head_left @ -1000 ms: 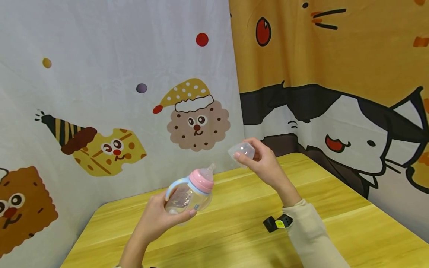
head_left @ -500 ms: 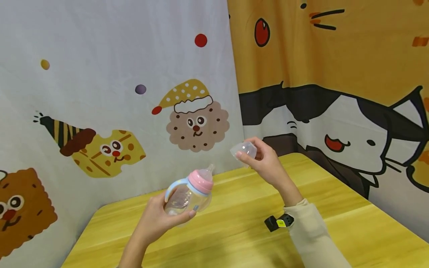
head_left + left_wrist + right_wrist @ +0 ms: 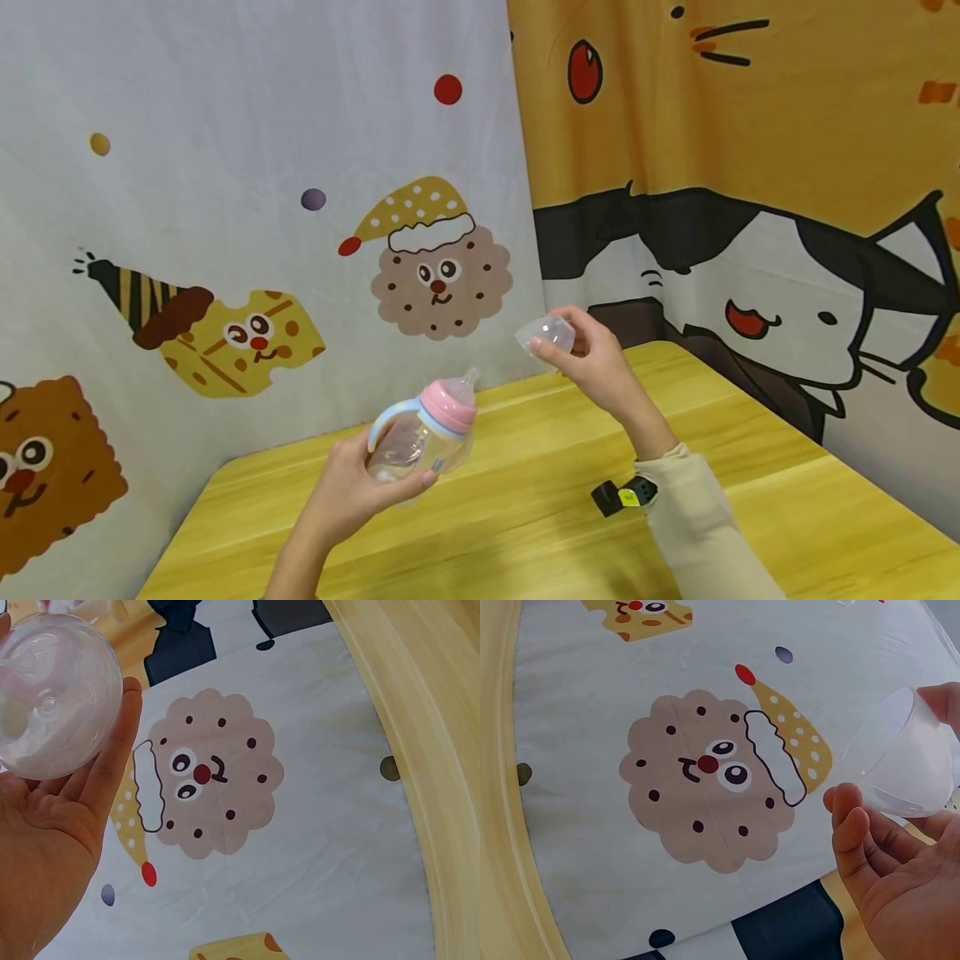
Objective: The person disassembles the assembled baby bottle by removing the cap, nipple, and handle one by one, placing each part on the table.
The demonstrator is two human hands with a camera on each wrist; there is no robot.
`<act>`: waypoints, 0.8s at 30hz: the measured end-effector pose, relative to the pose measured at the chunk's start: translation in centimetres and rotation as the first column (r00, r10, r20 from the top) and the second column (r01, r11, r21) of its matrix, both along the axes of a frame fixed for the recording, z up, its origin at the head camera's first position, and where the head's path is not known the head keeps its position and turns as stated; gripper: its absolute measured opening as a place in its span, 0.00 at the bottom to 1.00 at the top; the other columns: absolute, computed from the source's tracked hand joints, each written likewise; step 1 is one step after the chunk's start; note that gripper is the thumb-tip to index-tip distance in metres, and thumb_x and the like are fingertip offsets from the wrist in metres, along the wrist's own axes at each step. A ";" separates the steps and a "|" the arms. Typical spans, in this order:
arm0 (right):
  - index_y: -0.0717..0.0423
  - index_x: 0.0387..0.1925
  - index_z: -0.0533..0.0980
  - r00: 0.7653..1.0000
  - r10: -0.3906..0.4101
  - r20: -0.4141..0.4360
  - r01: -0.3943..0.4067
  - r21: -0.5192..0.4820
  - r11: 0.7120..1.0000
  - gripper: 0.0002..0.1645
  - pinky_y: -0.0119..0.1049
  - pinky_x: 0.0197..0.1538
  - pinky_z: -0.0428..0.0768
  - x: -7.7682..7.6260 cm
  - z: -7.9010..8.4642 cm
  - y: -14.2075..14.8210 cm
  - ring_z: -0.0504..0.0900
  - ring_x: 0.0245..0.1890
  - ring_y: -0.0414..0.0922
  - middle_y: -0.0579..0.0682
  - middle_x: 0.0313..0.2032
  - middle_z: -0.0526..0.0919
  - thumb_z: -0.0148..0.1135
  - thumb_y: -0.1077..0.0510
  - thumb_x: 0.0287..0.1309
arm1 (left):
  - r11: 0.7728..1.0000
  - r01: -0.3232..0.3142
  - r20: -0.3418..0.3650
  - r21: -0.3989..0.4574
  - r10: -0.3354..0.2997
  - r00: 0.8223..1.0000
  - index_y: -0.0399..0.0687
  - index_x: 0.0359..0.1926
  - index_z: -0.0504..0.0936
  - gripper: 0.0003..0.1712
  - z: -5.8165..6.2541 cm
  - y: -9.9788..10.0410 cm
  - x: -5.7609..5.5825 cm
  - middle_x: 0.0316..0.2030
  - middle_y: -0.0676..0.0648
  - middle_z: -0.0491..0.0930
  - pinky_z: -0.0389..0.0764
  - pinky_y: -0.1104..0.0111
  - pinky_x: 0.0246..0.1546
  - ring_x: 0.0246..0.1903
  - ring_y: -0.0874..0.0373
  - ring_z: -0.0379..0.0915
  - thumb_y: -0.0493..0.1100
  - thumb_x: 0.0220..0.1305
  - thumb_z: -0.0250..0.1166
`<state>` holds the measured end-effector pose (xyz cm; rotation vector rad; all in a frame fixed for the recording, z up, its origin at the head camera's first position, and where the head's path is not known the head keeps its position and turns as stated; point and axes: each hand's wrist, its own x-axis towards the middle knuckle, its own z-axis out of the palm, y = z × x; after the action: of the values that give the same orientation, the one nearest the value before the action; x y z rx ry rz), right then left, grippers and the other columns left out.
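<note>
My left hand (image 3: 352, 483) grips a clear baby bottle (image 3: 408, 450) by its body, tilted with the top toward the right. The bottle has a pink collar (image 3: 448, 406), a clear teat (image 3: 470, 379) and a pale blue handle (image 3: 392, 417). In the left wrist view the round bottom of the bottle (image 3: 56, 697) faces the camera, against the palm and fingers. Up and to the right, my right hand (image 3: 596, 362) pinches a translucent cap (image 3: 551, 335) between thumb and fingers, apart from the teat. The cap's open rim (image 3: 891, 746) shows in the right wrist view.
Below both hands lies a yellow wood-grain table (image 3: 525, 483). A white cartoon-printed curtain (image 3: 247, 100) hangs behind it, and an orange one with a cat print (image 3: 787, 308) hangs at the right. A black device (image 3: 622, 497) is strapped at the right wrist.
My right hand has shifted very slightly right with the cap over the second. The bottle in my left hand stays almost where it was.
</note>
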<state>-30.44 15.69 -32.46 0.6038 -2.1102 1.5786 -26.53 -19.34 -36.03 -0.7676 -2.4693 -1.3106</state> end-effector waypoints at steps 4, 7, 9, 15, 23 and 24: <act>0.58 0.60 0.75 1.000 0.003 0.001 -0.003 -0.004 1.000 0.22 0.34 0.36 0.80 0.1 0.0 0.1 0.80 0.36 0.47 0.58 0.46 0.81 0.67 0.54 0.70 | 1.000 0.007 -0.006 -0.001 -0.007 1.000 0.62 0.59 0.84 0.32 0.0 0.0 -0.1 0.42 0.56 0.89 0.87 0.64 0.39 0.40 0.56 0.86 0.52 0.53 0.85; 0.58 0.60 0.75 1.000 0.005 0.004 -0.005 -0.004 1.000 0.22 0.34 0.36 0.80 0.1 0.1 0.0 0.80 0.36 0.47 0.58 0.46 0.81 0.66 0.54 0.70 | 1.000 0.004 0.001 -0.002 -0.004 1.000 0.61 0.58 0.84 0.31 0.0 0.0 -0.1 0.42 0.56 0.89 0.87 0.64 0.39 0.40 0.56 0.86 0.52 0.53 0.85; 0.58 0.60 0.75 1.000 0.007 0.007 -0.006 -0.004 1.000 0.22 0.34 0.36 0.80 0.1 0.1 0.1 0.80 0.36 0.47 0.59 0.46 0.81 0.66 0.54 0.70 | 1.000 -0.001 0.003 -0.004 0.001 1.000 0.60 0.58 0.84 0.31 0.1 0.0 -0.1 0.42 0.56 0.89 0.87 0.64 0.39 0.40 0.57 0.86 0.52 0.53 0.85; 0.58 0.60 0.75 1.000 0.000 0.000 0.000 -0.009 1.000 0.22 0.34 0.36 0.81 0.1 0.1 0.2 0.80 0.36 0.48 0.59 0.47 0.81 0.66 0.54 0.70 | 1.000 -0.008 -0.024 -0.004 0.008 1.000 0.58 0.58 0.84 0.32 0.0 -0.1 -0.1 0.42 0.56 0.89 0.87 0.64 0.39 0.40 0.59 0.86 0.51 0.52 0.85; 0.57 0.60 0.75 1.000 0.003 0.008 -0.003 -0.008 1.000 0.22 0.34 0.36 0.81 0.0 -0.1 0.1 0.80 0.36 0.47 0.58 0.47 0.81 0.66 0.54 0.70 | 1.000 -0.005 -0.021 -0.004 0.005 1.000 0.56 0.58 0.85 0.32 -0.1 -0.2 -0.2 0.42 0.56 0.89 0.87 0.64 0.39 0.39 0.59 0.86 0.52 0.53 0.85; 0.57 0.60 0.75 1.000 0.006 0.009 -0.006 -0.009 1.000 0.22 0.34 0.36 0.80 0.0 -0.1 0.1 0.80 0.35 0.47 0.58 0.46 0.81 0.67 0.54 0.70 | 1.000 -0.007 -0.020 -0.005 0.007 1.000 0.54 0.58 0.85 0.32 -0.2 -0.2 -0.2 0.42 0.56 0.89 0.87 0.64 0.39 0.39 0.59 0.86 0.52 0.52 0.85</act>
<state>-30.47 15.81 -32.57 0.6013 -2.1085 1.5966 -26.76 -19.56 -36.19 -0.7683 -2.4585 -1.2891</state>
